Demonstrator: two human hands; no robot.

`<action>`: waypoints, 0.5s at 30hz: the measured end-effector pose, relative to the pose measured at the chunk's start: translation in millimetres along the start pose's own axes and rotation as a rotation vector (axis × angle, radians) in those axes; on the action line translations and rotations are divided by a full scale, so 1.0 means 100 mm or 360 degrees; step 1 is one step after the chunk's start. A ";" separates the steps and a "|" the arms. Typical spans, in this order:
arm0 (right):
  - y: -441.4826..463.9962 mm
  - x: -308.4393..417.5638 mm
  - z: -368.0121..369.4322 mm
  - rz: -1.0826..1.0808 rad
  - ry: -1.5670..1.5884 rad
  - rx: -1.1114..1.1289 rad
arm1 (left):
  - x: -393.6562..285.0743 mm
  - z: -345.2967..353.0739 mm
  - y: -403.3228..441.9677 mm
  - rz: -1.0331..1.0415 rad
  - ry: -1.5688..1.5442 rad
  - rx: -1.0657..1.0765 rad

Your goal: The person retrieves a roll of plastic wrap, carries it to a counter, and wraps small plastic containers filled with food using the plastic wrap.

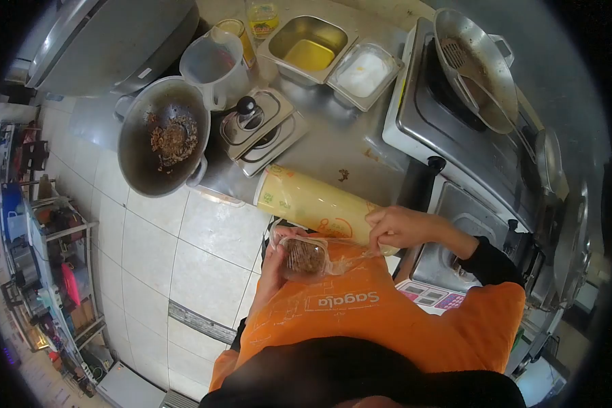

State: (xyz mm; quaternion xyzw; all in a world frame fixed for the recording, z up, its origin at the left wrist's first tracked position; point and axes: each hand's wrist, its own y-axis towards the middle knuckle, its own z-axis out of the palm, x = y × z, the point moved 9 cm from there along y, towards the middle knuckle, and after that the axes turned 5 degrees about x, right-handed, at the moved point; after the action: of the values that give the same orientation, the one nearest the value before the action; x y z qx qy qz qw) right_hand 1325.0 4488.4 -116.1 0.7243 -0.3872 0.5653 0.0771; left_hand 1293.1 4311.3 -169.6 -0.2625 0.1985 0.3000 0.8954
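Observation:
My left hand holds a small clear container of brown minced food, its fingers wrapped round the left side. Clear plastic film stretches from the container across to my right hand, whose fingers are pinched on it. Just beyond both hands, a large yellow roll of plastic wrap lies along the front edge of the steel counter. The container is close to my orange shirt, below the roll.
A pot with brown food stands at the left beside a pitcher. Steel lids, a pan of yellow liquid and a pan of white powder are on the counter. At right, a stove carries a wok.

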 end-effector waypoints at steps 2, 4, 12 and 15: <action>0.01 0.04 -0.01 -0.0059 0.0152 -0.0012 | 0.03 -0.11 0.00 0.0015 0.0015 -0.0042; -0.02 -0.08 -0.08 0.0149 0.0452 -0.0134 | 0.05 -0.17 -0.02 0.0012 0.0029 -0.0081; -0.45 -0.43 -0.15 0.0235 0.0344 -0.0324 | -0.04 -0.14 -0.03 0.0100 0.0028 -0.0082; -0.66 -0.86 -0.14 0.0359 0.1397 -0.0680 | -0.17 -0.04 0.02 0.0134 -0.0060 -0.0011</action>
State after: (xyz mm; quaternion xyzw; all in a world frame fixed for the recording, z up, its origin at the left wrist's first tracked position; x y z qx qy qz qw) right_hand 1352.0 4581.8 -165.6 0.3397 -0.5013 0.7296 0.3178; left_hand 1278.5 4303.2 -164.5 -0.2512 0.1913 0.3429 0.8847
